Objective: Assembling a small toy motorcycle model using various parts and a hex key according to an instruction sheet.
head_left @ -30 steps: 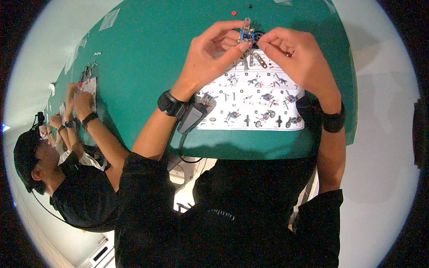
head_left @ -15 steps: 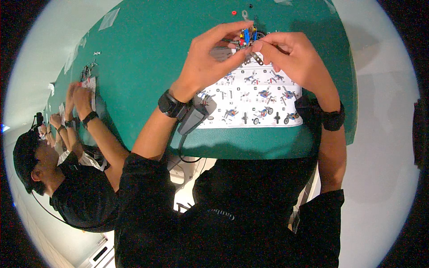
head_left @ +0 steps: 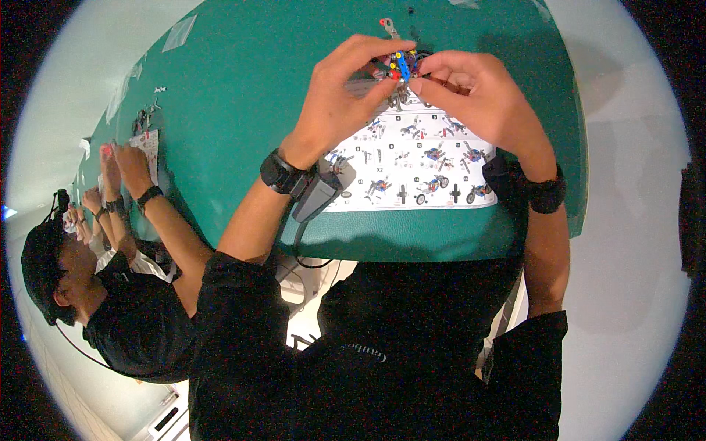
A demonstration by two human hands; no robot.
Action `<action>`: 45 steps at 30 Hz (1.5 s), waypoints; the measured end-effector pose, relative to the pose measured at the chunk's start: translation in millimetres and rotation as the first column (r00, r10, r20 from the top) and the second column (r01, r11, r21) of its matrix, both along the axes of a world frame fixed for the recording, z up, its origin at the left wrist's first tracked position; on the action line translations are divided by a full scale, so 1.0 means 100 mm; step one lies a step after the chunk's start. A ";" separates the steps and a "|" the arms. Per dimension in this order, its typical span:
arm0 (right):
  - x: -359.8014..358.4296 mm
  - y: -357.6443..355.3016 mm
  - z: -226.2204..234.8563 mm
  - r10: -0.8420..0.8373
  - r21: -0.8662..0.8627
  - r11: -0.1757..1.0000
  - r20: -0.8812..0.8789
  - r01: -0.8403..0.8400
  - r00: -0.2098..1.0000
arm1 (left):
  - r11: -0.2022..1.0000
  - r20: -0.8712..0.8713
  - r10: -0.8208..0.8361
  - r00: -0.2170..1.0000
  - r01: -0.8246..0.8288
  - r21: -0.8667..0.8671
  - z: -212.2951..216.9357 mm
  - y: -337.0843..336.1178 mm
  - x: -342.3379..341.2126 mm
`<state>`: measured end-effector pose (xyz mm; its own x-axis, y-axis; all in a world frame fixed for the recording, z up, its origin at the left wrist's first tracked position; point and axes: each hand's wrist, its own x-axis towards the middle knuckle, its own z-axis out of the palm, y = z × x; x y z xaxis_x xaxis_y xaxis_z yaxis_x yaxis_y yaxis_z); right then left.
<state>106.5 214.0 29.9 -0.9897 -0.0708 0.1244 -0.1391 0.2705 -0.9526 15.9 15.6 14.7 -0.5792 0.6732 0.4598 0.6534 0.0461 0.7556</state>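
Construction-kit model [head_left: 401, 62]: turned since the frame half a second earlier — its grey holed strip [head_left: 393, 31] leans up and left, where it stood nearly upright then.
Left hand [head_left: 344, 92]: fingers curve round the model's left side, index at the top and thumb low, pinching it between them.
Right hand [head_left: 478, 84]: thumb and index meet the model's right side; whether they pinch a small part or only press, I cannot tell.
Steady handling: a firm left pinch on the body, with the right fingers working squarely from the side, seems best; squeezing too hard could skew the thin pieces.
Colours: blue bar [head_left: 404, 67] in the middle, yellow spots near the top, red lower left, and a dark wheel [head_left: 423, 54] partly hidden by the right fingers.
Place: between both hands, by the far edge of the instruction sheet [head_left: 386, 165], over the green counter [head_left: 243, 110].
Loose bit: small black piece [head_left: 410, 11] beyond the model — too small to identify.
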 end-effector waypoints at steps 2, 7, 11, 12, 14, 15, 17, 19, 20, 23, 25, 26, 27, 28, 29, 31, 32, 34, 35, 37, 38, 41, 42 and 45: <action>0.02 -0.01 0.02 0.010 0.026 1.000 0.016 -0.010 1.000 | 1.000 -0.059 0.005 0.998 -0.006 -0.017 0.01 -0.01 0.01; 0.03 0.03 -0.04 -0.036 0.030 0.999 -0.101 0.039 0.994 | 0.995 -0.291 0.063 0.955 -0.038 0.088 0.02 0.04 0.00; 0.02 0.06 -0.01 0.002 0.106 0.994 -0.028 0.001 1.000 | 0.999 -0.231 0.015 0.973 -0.006 0.037 0.00 0.02 0.02; 0.02 0.05 0.01 0.003 0.106 0.994 -0.029 0.000 1.000 | 0.996 -0.125 0.039 0.991 -0.028 0.084 -0.03 0.02 0.04; 0.02 0.04 0.05 0.007 0.105 0.994 0.022 -0.009 1.000 | 0.990 -0.016 0.059 0.998 -0.057 0.129 -0.06 0.05 0.06; 0.02 0.04 0.04 0.006 0.105 0.994 0.021 -0.008 1.000 | 0.975 0.034 0.051 0.998 -0.057 0.214 -0.06 0.07 0.06; 0.03 0.03 0.01 -0.016 0.031 0.999 -0.039 0.017 0.999 | 0.953 0.083 0.038 0.996 -0.062 0.297 -0.06 0.08 0.06; 0.02 0.03 0.00 -0.020 0.037 0.999 -0.045 0.022 0.999 | 0.985 0.085 0.021 0.996 -0.035 0.167 -0.07 0.04 0.05; 0.02 0.03 0.00 -0.024 0.043 0.999 -0.053 0.026 0.998 | 0.985 0.086 0.020 0.996 -0.035 0.167 -0.07 0.03 0.03; 0.02 0.03 -0.01 -0.004 -0.011 1.000 0.028 0.004 1.000 | 0.992 -0.092 0.049 0.995 -0.038 0.118 -0.08 0.03 -0.01; 0.02 0.05 0.01 0.024 -0.044 0.999 0.054 -0.022 0.998 | 0.989 -0.084 0.081 0.993 -0.069 0.132 -0.08 0.03 0.00; 0.02 0.05 0.02 0.054 -0.079 0.996 0.079 -0.048 0.995 | 0.989 -0.084 0.080 0.993 -0.069 0.132 -0.08 0.03 0.00; 0.01 0.05 0.02 0.054 -0.079 0.996 0.078 -0.048 0.995 | 0.989 -0.108 0.074 0.991 -0.060 0.133 -0.07 0.03 -0.01; 0.01 0.05 0.02 0.056 -0.082 0.995 0.075 -0.050 0.996 | 0.990 -0.132 0.068 0.989 -0.050 0.134 -0.07 0.03 -0.01; 0.01 0.05 0.02 0.058 -0.085 0.995 0.072 -0.052 0.996 | 0.990 -0.132 0.068 0.989 -0.050 0.133 -0.07 0.03 -0.02; 0.01 0.05 0.02 0.056 -0.105 0.993 0.061 -0.049 0.997 | 0.987 -0.161 0.070 0.984 -0.045 0.156 -0.07 0.03 -0.02; 0.02 0.04 0.02 0.052 -0.124 0.991 0.050 -0.046 0.997 | 0.987 -0.161 0.070 0.984 -0.045 0.156 -0.07 0.03 -0.02; 0.02 0.06 0.04 0.058 -0.111 0.993 0.062 -0.051 0.996 | 0.985 -0.180 0.085 0.980 -0.056 0.165 -0.08 0.03 -0.03; 0.02 0.06 0.04 0.064 -0.098 0.994 0.073 -0.057 0.995 | 0.985 -0.180 0.085 0.980 -0.056 0.165 -0.09 0.03 -0.03; 0.02 0.05 0.04 0.057 -0.100 0.994 0.063 -0.051 0.996 | 0.982 -0.191 0.081 0.978 -0.045 0.184 -0.10 0.02 -0.04; 0.02 0.05 0.04 0.051 -0.102 0.994 0.052 -0.045 0.997 | 0.982 -0.191 0.081 0.978 -0.045 0.184 -0.10 0.02 -0.03; 0.02 0.05 0.05 0.041 -0.112 0.993 0.078 -0.032 0.996 | 0.982 -0.165 0.085 0.983 -0.054 0.182 -0.10 0.03 -0.02; 0.02 0.05 0.05 0.041 -0.112 0.993 0.078 -0.032 0.996 | 0.981 -0.143 0.077 0.987 -0.049 0.188 -0.10 0.03 -0.02; 0.02 0.05 0.07 0.056 -0.117 0.992 0.044 -0.051 0.997 | 0.977 -0.086 0.056 0.995 -0.037 0.208 -0.11 0.04 -0.01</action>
